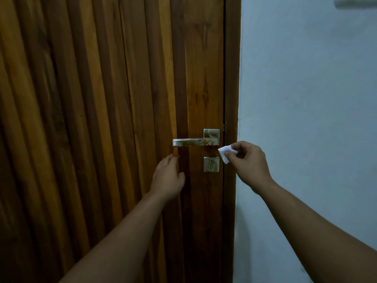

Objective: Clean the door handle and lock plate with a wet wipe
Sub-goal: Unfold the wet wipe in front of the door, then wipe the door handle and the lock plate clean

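A metal lever door handle [193,142] with rusty brown stains sticks out leftward from its square rose [211,134] on a wooden door. Below it sits a square lock plate [211,164] with a keyhole. My right hand [247,163] pinches a small folded white wet wipe [224,153] just right of the handle and lock plate, apart from both. My left hand [168,177] reaches up with straight fingers, its fingertips just under the lever's free end, close to the door; contact cannot be told.
The slatted wooden door [91,119] fills the left and centre. Its frame [231,78] runs down beside the handle. A pale blue-white wall [306,99] lies to the right.
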